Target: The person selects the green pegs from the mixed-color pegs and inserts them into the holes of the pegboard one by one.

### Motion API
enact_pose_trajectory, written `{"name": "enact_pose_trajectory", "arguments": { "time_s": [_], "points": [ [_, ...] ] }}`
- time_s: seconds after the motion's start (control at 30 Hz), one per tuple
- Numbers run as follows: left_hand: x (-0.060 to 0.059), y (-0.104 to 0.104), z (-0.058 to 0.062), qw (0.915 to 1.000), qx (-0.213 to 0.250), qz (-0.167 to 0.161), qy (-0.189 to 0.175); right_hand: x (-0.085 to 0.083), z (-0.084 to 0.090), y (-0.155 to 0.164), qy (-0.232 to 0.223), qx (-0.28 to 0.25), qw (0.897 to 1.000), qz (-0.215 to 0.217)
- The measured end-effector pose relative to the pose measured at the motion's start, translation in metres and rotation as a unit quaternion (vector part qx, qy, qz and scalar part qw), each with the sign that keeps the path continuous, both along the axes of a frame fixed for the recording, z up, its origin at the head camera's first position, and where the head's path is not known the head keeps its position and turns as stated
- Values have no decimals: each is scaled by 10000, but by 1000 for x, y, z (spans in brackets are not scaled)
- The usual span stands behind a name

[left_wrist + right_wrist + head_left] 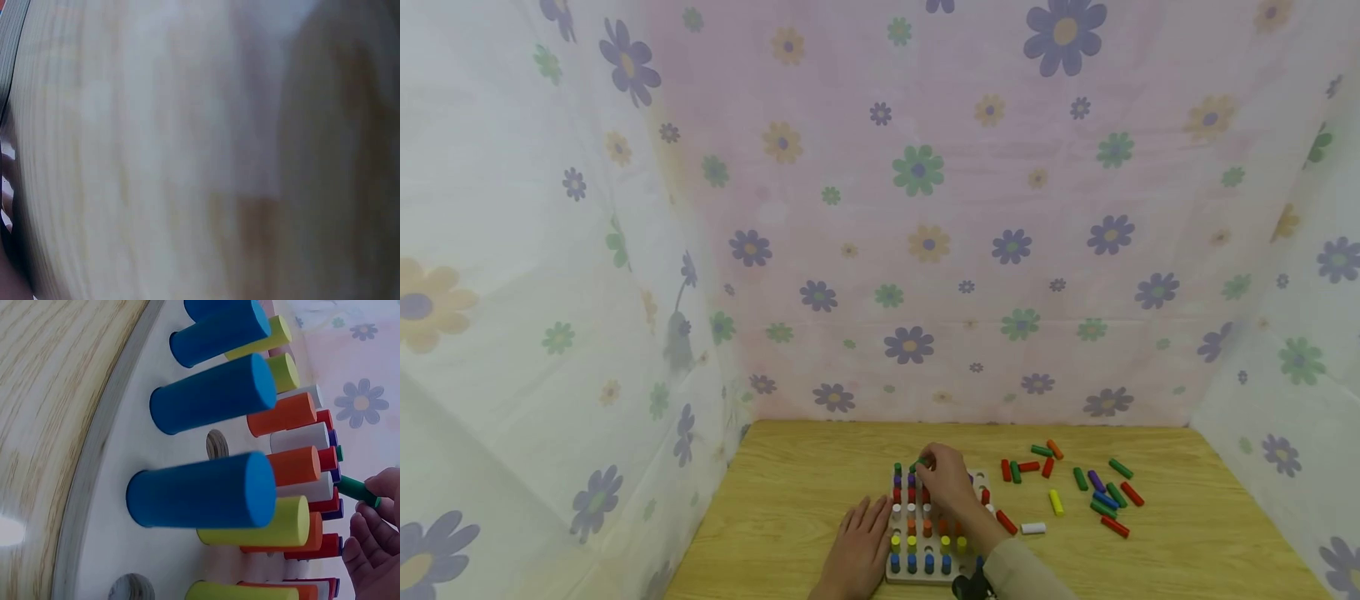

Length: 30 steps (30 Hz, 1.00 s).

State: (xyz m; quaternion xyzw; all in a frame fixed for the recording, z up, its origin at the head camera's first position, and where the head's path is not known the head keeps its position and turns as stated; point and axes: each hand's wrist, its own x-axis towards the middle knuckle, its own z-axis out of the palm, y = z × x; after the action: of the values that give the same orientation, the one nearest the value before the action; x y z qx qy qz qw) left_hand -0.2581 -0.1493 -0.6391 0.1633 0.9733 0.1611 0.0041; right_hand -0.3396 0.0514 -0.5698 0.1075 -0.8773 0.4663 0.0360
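Observation:
A pale pegboard (917, 577) stands at the front of the table, with upright pegs in rows by colour. Blue pegs (200, 494) fill most of the nearest row, then come yellow, orange, white, red and purple. My right hand (946, 482) is over the far end of the board and pinches a green peg (359, 489) between thumb and fingers. The held peg tilts close above the far row, where another green peg (897, 469) stands at the left corner. My left hand (861, 542) rests flat along the board's left edge, fingers extended; its wrist view shows mostly blurred wood.
Loose pegs lie on the table right of the board: several red and green ones, a yellow peg (1056, 502), a white peg (1033, 528), and an orange peg (1055, 449). Some holes in the board, such as the front hole (217, 445), hold no peg. Flowered curtains (917, 250) enclose the table.

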Motion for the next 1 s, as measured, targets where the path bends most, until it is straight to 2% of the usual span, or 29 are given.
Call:
{"name": "enact_pose_trajectory", "arguments": {
  "time_s": [0.13, 0.53, 0.73, 1.0],
  "points": [
    [0, 0, 0, 10000, 56, 0, 41, 0, 0, -3, -70, 128, 9999, -85],
    [0, 0, -6, 9991, 84, -6, 406, -2, -6, -8, 106, 690, 9972, -272],
    [1, 0, -6, 9992, 185, 8, 355, -3, -8, -10, 151, 829, 9958, -360],
    [0, 0, -8, 9984, 125, -27, 553, -3, -10, -9, 215, 918, 9950, -334]
  ]
}}
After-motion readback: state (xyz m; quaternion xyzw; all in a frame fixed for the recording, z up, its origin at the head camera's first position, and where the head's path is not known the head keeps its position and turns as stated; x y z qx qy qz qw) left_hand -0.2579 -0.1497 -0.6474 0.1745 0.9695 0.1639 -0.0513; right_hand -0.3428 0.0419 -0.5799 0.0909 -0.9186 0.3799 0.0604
